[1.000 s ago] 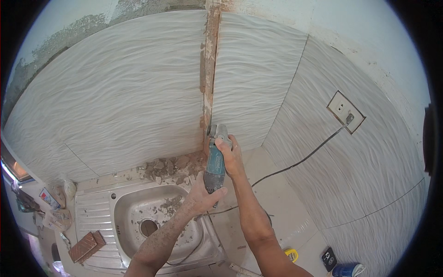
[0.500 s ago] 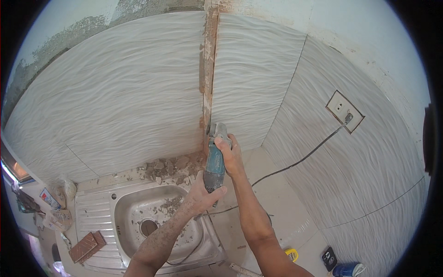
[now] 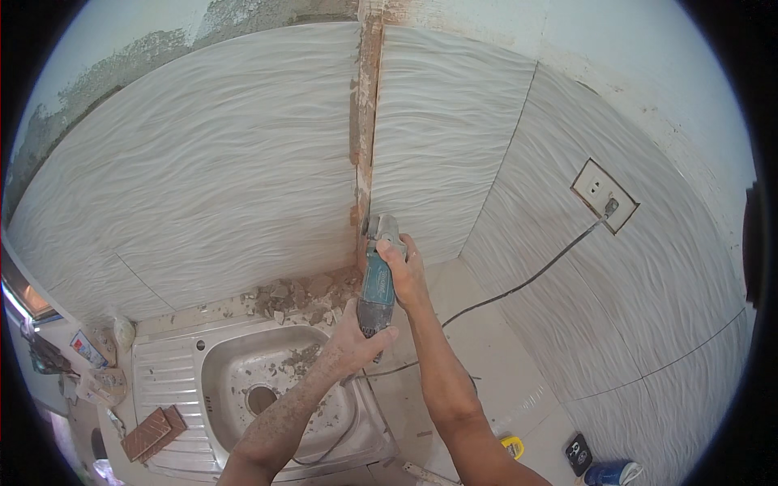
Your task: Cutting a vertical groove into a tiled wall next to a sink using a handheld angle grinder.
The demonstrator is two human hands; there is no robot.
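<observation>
A teal and grey angle grinder points away from me, its metal head and guard against the lower end of a bare vertical strip between two wavy white wall tiles. My left hand is wrapped round the dark rear end of the tool. Higher up, my right hand grips its front part, the thumb on top near the head. The disc is mostly hidden by the guard and the wall. A dark cord runs from behind the tool's area up to a socket on the right wall.
Below lies a steel sink with rubble in its bowl. Broken mortar pieces line the ledge behind it. Brown tile pieces rest on the drainboard. A yellow tape measure, a black object and a blue roll-shaped item sit lower right.
</observation>
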